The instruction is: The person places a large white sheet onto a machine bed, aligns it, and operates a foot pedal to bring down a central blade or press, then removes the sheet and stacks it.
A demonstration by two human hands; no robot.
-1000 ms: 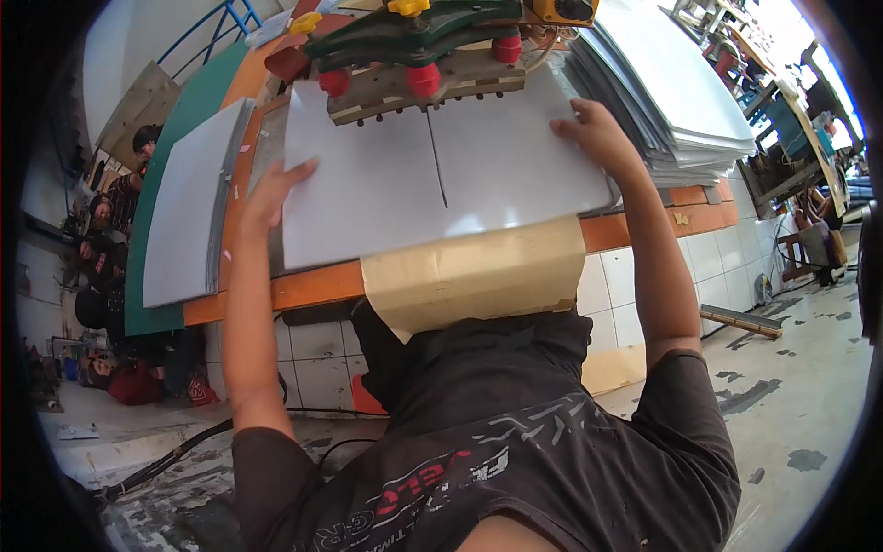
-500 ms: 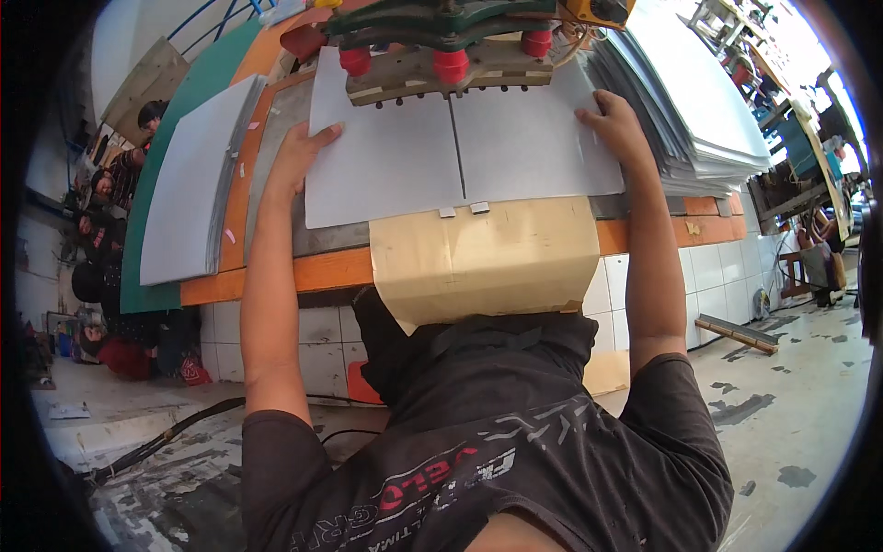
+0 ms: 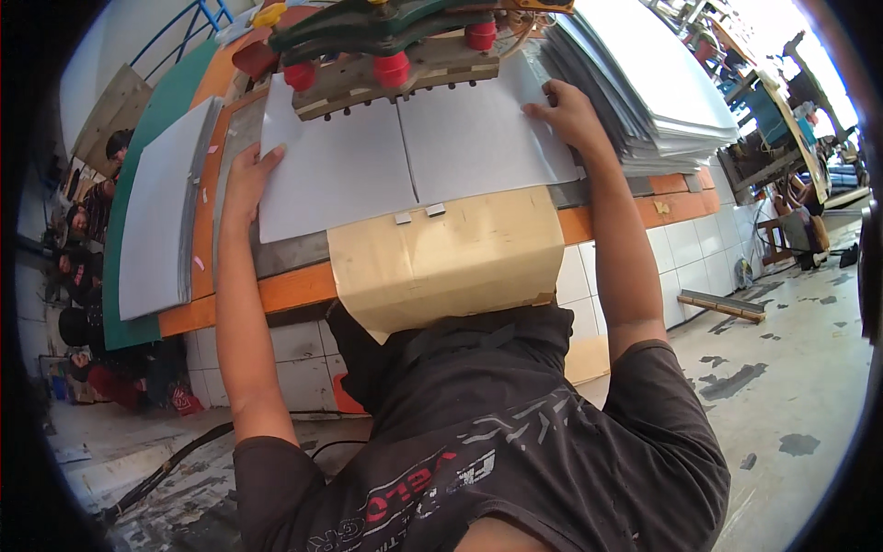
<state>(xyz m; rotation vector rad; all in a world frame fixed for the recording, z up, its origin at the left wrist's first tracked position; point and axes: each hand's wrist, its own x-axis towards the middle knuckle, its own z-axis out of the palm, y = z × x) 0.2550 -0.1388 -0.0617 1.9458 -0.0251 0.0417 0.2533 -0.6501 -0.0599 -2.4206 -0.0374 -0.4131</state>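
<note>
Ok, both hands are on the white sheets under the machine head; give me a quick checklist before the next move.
1. Left hand flat on the left white sheet, at its outer edge: ok.
2. Right hand on the right white sheet, near its far corner: ok.
3. The two sheets meet along a straight seam at the middle: ok.
4. Fingers clear of the machine head with its red knobs: left hand ok; right hand is close to it, cannot tell.
5. Two small tabs at the sheets' near edge, by the cardboard flap: whether they are seated, cannot tell.
6. Stack of sheets on the right is apart from the right forearm: ok.
</note>
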